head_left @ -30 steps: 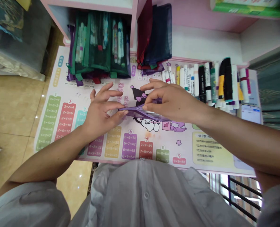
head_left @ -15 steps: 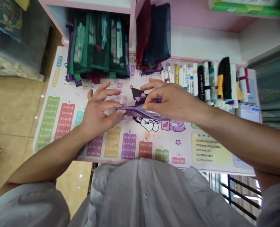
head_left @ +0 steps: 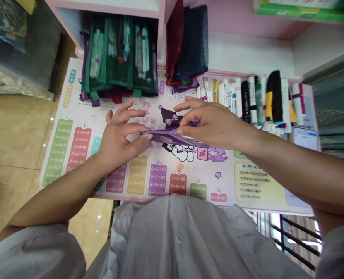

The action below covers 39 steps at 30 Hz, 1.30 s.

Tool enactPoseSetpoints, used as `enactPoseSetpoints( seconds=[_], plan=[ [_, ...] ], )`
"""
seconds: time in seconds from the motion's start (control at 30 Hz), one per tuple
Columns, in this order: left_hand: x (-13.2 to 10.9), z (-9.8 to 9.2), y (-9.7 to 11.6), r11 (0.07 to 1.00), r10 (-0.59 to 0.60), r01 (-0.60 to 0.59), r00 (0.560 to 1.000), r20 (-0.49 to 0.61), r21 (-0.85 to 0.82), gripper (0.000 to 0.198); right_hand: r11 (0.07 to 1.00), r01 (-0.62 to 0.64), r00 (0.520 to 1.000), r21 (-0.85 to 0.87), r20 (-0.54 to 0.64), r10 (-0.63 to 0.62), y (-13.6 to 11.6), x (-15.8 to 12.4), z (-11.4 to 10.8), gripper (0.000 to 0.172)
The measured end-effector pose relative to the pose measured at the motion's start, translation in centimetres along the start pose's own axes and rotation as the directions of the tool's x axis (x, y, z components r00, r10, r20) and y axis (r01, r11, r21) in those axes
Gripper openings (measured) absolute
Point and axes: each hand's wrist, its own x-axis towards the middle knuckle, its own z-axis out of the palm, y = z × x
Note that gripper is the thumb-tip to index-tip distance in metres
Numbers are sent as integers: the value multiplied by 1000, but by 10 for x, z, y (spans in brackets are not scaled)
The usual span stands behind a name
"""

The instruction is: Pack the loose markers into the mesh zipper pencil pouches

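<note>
A purple zip pouch [head_left: 163, 133] is held between my two hands above the middle of the printed desk mat. My left hand [head_left: 122, 133] pinches its left end between thumb and index finger, the other fingers raised. At the zipped edge, the thumb and index finger of my right hand [head_left: 206, 120] are pinched together. The pouch gapes a little to the right of that pinch, and pale contents show below the right hand. That hand hides much of the pouch's right part.
Green mesh pouches [head_left: 118, 66] with markers lie stacked at the back left. Red and navy pouches [head_left: 190, 46] stand beside them. Many markers [head_left: 245, 100] lie in a row at the back right, near a phone [head_left: 305, 138]. A pink-white shelf [head_left: 247, 50] rises behind.
The right hand's pinch has shifted slightly to the right along the pouch's zipped edge. The left hand keeps its hold, and the view has moved a touch.
</note>
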Motion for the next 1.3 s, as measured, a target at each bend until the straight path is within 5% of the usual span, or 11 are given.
enactPoseSetpoints(
  seconds=[1.3],
  plan=[
    [3,-3,-5,999,-23,23,1000,2,-24,17,999,-15,1000,29,-16,15,9,-5,-4,16]
  ],
)
